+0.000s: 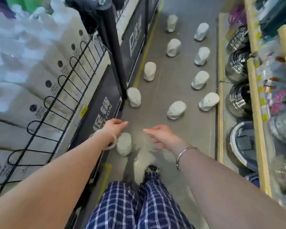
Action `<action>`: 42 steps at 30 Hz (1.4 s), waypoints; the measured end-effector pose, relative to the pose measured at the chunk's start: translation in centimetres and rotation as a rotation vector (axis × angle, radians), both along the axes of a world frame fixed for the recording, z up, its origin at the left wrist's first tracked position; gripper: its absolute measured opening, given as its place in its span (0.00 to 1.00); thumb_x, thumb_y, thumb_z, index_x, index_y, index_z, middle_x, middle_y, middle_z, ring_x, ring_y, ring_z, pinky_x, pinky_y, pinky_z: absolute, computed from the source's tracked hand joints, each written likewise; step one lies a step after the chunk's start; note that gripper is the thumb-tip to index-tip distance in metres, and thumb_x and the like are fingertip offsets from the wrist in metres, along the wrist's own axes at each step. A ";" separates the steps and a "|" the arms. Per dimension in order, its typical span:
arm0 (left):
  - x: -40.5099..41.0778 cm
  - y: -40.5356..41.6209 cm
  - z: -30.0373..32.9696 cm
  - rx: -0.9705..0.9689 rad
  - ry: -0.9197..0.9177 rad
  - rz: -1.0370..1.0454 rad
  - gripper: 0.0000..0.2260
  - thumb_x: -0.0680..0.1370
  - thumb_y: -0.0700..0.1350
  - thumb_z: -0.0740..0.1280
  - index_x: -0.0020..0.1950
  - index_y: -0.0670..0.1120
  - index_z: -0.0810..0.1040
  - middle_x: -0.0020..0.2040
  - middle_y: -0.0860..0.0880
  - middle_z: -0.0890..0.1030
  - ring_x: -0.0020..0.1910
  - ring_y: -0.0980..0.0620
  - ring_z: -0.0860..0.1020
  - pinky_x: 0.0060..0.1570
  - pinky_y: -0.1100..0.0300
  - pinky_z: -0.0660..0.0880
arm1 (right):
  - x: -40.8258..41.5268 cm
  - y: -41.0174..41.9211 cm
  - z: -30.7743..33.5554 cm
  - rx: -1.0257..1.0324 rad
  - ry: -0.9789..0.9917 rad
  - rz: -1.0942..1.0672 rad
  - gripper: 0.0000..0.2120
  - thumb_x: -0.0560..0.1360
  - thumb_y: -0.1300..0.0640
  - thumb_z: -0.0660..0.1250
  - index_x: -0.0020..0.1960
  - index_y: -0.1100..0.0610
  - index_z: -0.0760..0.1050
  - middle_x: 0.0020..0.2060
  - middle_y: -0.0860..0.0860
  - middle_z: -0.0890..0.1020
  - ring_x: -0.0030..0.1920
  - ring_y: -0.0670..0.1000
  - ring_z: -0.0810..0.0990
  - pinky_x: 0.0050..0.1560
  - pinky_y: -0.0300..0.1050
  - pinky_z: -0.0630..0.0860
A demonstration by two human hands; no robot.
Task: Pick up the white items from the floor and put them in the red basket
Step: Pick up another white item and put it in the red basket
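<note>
Both hands reach forward over a grey shop-aisle floor (177,83) and hold nothing. The left hand (115,126) has its fingers extended loosely toward 1 o'clock; the right hand (162,135) is spread wide, fingers relaxed and pointing toward 10 o'clock. White caps stand scattered on the floor from 11 to 1 o'clock (eleven can be counted). The nearest cap (124,144) sits just below the left wrist, beside a pale bangle (111,142). Another cap (176,110) lies at 12 o'clock beyond the right hand, and one (134,97) rests against the dark display base (106,100) at 11 o'clock. A silver bracelet (182,153) circles the right wrist. Blue checked trousers (139,204) fill 6 o'clock. No red basket is in view.
</note>
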State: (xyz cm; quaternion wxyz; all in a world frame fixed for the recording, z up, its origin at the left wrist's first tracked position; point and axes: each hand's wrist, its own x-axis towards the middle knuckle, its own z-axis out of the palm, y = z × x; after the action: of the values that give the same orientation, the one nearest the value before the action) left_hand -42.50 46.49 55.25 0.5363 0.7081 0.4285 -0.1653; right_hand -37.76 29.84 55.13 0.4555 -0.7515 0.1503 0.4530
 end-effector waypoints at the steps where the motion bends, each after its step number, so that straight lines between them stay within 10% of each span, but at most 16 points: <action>1: 0.3 0.8 -0.4 0.004 0.014 0.006 0.18 0.77 0.48 0.66 0.63 0.40 0.73 0.48 0.44 0.75 0.35 0.49 0.72 0.34 0.58 0.70 | 0.5 1.3 -0.5 -0.002 0.025 0.014 0.23 0.71 0.48 0.72 0.61 0.58 0.72 0.56 0.56 0.78 0.46 0.51 0.74 0.50 0.50 0.76; 6: 1.7 4.0 -5.0 0.028 0.090 0.005 0.18 0.76 0.49 0.67 0.63 0.42 0.74 0.58 0.42 0.78 0.57 0.42 0.77 0.56 0.52 0.73 | 1.5 5.8 -5.1 -0.006 0.128 0.030 0.27 0.71 0.48 0.73 0.65 0.56 0.69 0.61 0.54 0.78 0.53 0.53 0.77 0.42 0.45 0.73; 13: 4.0 5.1 -19.9 0.033 0.249 -0.181 0.18 0.75 0.49 0.69 0.64 0.47 0.74 0.63 0.41 0.76 0.61 0.40 0.75 0.59 0.54 0.71 | 1.8 9.2 -19.1 0.038 0.187 -0.026 0.23 0.71 0.55 0.73 0.63 0.58 0.71 0.46 0.49 0.77 0.47 0.49 0.74 0.52 0.47 0.75; 20: 7.9 7.0 -37.6 0.116 0.373 -0.302 0.39 0.72 0.51 0.72 0.76 0.49 0.53 0.72 0.39 0.62 0.71 0.41 0.64 0.67 0.56 0.63 | 1.7 13.1 -37.9 0.006 0.316 -0.149 0.21 0.65 0.55 0.78 0.48 0.53 0.67 0.54 0.51 0.76 0.52 0.52 0.76 0.52 0.54 0.77; 24: 9.0 8.5 -46.7 0.138 0.368 -0.378 0.41 0.70 0.52 0.73 0.76 0.56 0.52 0.73 0.39 0.59 0.71 0.40 0.64 0.69 0.55 0.61 | 0.0 14.6 -47.9 -0.041 0.395 -0.226 0.42 0.60 0.52 0.81 0.65 0.57 0.60 0.62 0.52 0.74 0.61 0.55 0.75 0.53 0.57 0.78; 28: 8.9 8.9 -53.5 0.169 0.383 -0.452 0.41 0.69 0.54 0.74 0.75 0.61 0.53 0.74 0.42 0.57 0.71 0.39 0.62 0.69 0.51 0.61 | -0.8 15.0 -55.1 -0.095 0.464 -0.265 0.45 0.61 0.48 0.80 0.67 0.59 0.58 0.64 0.54 0.72 0.63 0.57 0.73 0.58 0.57 0.76; 33: 8.6 10.3 -58.8 0.200 0.458 -0.440 0.47 0.62 0.58 0.77 0.73 0.65 0.53 0.73 0.43 0.54 0.70 0.37 0.61 0.69 0.47 0.64 | -1.7 16.0 -60.1 0.045 0.656 -0.381 0.45 0.59 0.43 0.79 0.69 0.56 0.63 0.57 0.54 0.79 0.53 0.58 0.81 0.37 0.50 0.79; 42: 8.7 10.7 -59.6 0.030 0.542 -0.269 0.47 0.60 0.62 0.76 0.73 0.58 0.54 0.68 0.46 0.68 0.63 0.39 0.71 0.61 0.43 0.72 | -1.2 14.0 -61.2 0.037 0.481 -0.450 0.45 0.55 0.42 0.81 0.65 0.58 0.66 0.56 0.53 0.79 0.54 0.56 0.80 0.50 0.57 0.81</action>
State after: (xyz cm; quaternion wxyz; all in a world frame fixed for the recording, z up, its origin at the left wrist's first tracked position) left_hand -33.77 57.22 -4.33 0.3654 0.6965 0.4605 -0.4114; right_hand -38.95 43.83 -6.07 0.5092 -0.5624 0.4074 0.5084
